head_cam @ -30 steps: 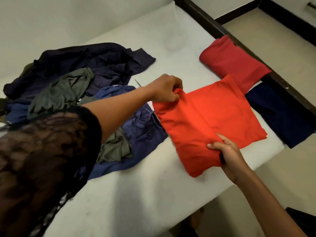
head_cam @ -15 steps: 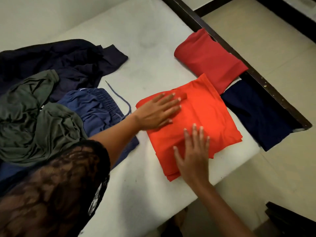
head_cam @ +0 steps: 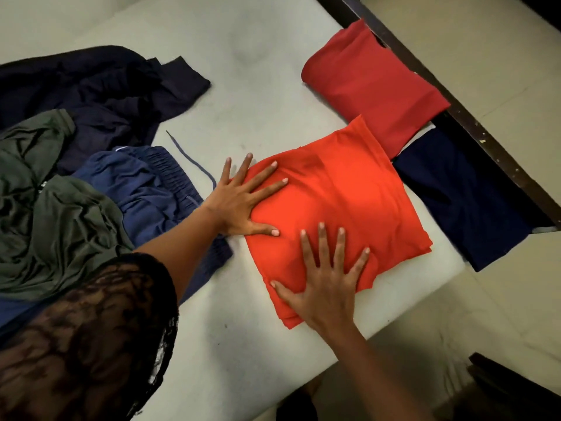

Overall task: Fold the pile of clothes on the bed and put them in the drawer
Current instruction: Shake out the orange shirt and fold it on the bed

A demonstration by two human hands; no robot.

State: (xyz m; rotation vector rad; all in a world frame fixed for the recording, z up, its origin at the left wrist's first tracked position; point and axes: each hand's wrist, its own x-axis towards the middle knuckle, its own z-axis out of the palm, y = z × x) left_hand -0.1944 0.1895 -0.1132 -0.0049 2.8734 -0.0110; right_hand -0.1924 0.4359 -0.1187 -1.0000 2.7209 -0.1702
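Observation:
A folded orange garment [head_cam: 343,202] lies flat near the bed's right corner. My left hand [head_cam: 243,199] presses its left edge with fingers spread and straight. My right hand [head_cam: 324,281] lies flat on its near part, fingers spread. Beyond it sit a folded red garment [head_cam: 373,83] and, to its right, a folded navy garment [head_cam: 461,192]. At the left lies the unfolded pile: blue drawstring shorts [head_cam: 145,183], an olive green garment [head_cam: 51,214] and a dark navy garment [head_cam: 100,89].
The white bed [head_cam: 252,86] ends at a dark wooden frame rail [head_cam: 473,126] on the right, with pale tiled floor [head_cam: 501,56] beyond. The navy folded piece hangs over the bed's right edge. A dark object [head_cam: 516,381] sits on the floor at bottom right.
Both hands let go of the orange garment's corners, laid it down and now press flat on it. The left hand has slid toward its left edge.

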